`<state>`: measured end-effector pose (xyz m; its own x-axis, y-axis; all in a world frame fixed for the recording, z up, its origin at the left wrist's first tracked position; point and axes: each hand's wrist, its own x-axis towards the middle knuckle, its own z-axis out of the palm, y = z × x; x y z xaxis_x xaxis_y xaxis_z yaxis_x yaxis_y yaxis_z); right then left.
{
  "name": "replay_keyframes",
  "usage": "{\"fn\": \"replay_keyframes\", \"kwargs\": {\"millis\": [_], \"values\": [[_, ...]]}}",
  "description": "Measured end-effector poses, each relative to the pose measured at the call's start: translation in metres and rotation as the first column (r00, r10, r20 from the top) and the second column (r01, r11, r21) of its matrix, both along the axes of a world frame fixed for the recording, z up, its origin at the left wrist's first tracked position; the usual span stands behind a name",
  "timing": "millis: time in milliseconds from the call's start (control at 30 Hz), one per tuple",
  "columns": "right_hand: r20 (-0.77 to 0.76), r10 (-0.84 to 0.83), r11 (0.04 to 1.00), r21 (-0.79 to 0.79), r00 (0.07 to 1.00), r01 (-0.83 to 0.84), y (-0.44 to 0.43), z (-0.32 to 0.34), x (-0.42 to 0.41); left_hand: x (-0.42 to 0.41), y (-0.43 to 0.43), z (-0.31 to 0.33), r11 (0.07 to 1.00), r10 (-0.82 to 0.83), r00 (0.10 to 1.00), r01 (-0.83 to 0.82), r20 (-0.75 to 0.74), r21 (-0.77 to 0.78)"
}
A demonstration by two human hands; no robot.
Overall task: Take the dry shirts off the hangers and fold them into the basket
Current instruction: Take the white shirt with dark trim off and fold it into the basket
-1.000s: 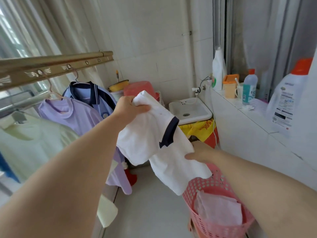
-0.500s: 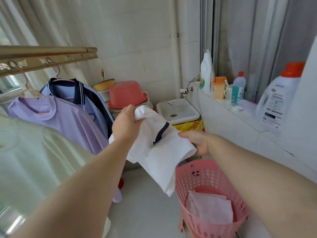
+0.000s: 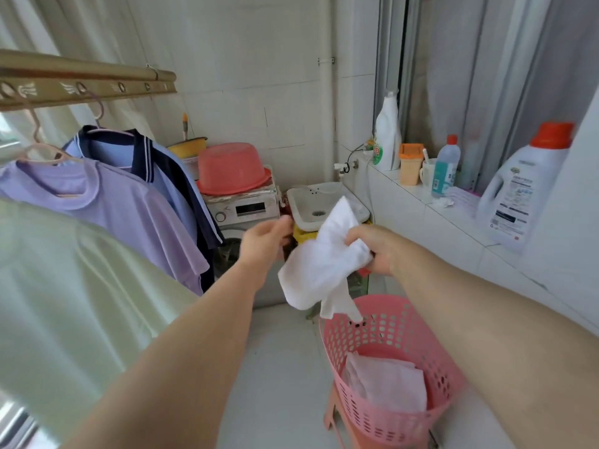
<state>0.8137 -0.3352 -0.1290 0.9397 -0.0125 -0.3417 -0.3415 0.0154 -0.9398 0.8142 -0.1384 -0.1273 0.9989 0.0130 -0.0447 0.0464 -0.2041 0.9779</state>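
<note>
My right hand (image 3: pixel 372 251) is clenched round a bunch of the white shirt (image 3: pixel 321 264), which hangs crumpled in the air just above the far rim of the pink basket (image 3: pixel 340 345). My left hand (image 3: pixel 264 241) sits at the shirt's left edge, and I cannot tell whether its fingers pinch the cloth or only touch it. The risk, I judge, is that with one fistful the shirt drops in as a wad onto the folded white piece (image 3: pixel 385 384) inside. Its loose tail dangles low and could snag the rim or slide outside onto the floor.
</note>
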Motion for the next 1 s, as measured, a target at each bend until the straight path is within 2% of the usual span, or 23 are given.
{"fn": "replay_keyframes", "kwargs": {"millis": [33, 67, 133, 200, 300, 367, 467, 567, 667, 733, 800, 900, 967, 1000], "values": [[0.041, 0.03, 0.994, 0.103, 0.999, -0.034, -0.002, 0.005, -0.004, 0.001, 0.009, -0.004, 0.986, 0.164, 0.985, -0.165, -0.061, -0.013], [0.082, 0.044, 0.981, 0.185, 0.996, -0.059, -0.004, 0.012, -0.009, -0.001, 0.014, -0.006, 0.97, 0.219, 0.96, -0.233, -0.175, -0.064], [0.141, 0.044, 0.959, 0.272, 0.989, -0.082, -0.006, 0.021, -0.013, -0.004, 0.017, -0.018, 0.932, 0.085, 0.927, -0.203, -0.365, -0.299], [0.13, 0.02, 0.953, 0.296, 0.991, -0.058, -0.009, 0.019, -0.008, -0.009, 0.012, -0.025, 0.87, -0.05, 0.936, -0.13, -0.348, -0.475], [0.06, -0.039, 0.984, 0.178, 0.997, 0.028, -0.019, -0.005, 0.003, -0.001, 0.002, -0.034, 0.802, -0.085, 0.943, -0.127, -0.322, -0.584], [0.006, -0.071, 0.993, 0.09, 0.997, 0.071, -0.029, -0.022, 0.004, 0.005, 0.0, -0.033, 0.793, -0.088, 0.916, -0.173, -0.391, -0.585], [-0.101, -0.099, 0.994, 0.046, 0.99, 0.104, -0.041, -0.041, 0.001, 0.019, -0.004, -0.038, 0.855, -0.087, 0.852, -0.202, -0.516, -0.478], [-0.138, 0.042, 0.997, 0.062, 0.99, -0.034, -0.039, -0.045, -0.001, 0.023, -0.019, -0.036, 0.872, -0.001, 0.847, -0.259, -0.531, -0.416], [-0.156, 0.146, 0.984, 0.127, 0.977, -0.126, -0.04, -0.046, 0.007, 0.024, -0.036, -0.039, 0.877, -0.059, 0.861, -0.197, -0.505, -0.439], [-0.223, 0.16, 0.987, 0.064, 0.962, -0.149, -0.042, -0.045, 0.014, 0.03, -0.038, -0.046, 0.867, -0.072, 0.855, -0.202, -0.514, -0.456], [-0.261, 0.09, 0.994, -0.042, 0.961, -0.105, -0.048, -0.053, 0.027, 0.043, -0.036, -0.055, 0.847, -0.06, 0.828, -0.254, -0.558, -0.468], [-0.16, -0.102, 0.995, -0.021, 0.982, 0.1, -0.06, -0.068, 0.051, 0.061, -0.036, -0.062, 0.802, -0.169, 0.843, -0.184, -0.511, -0.569], [-0.114, -0.16, 0.985, 0.043, 0.981, 0.166, -0.069, -0.072, 0.057, 0.067, -0.041, -0.057, 0.831, -0.21, 0.85, -0.105, -0.483, -0.546], [-0.123, -0.151, 0.985, 0.065, 0.981, 0.16, -0.074, -0.072, 0.059, 0.072, -0.045, -0.054, 0.875, -0.182, 0.864, -0.076, -0.469, -0.479]]}}
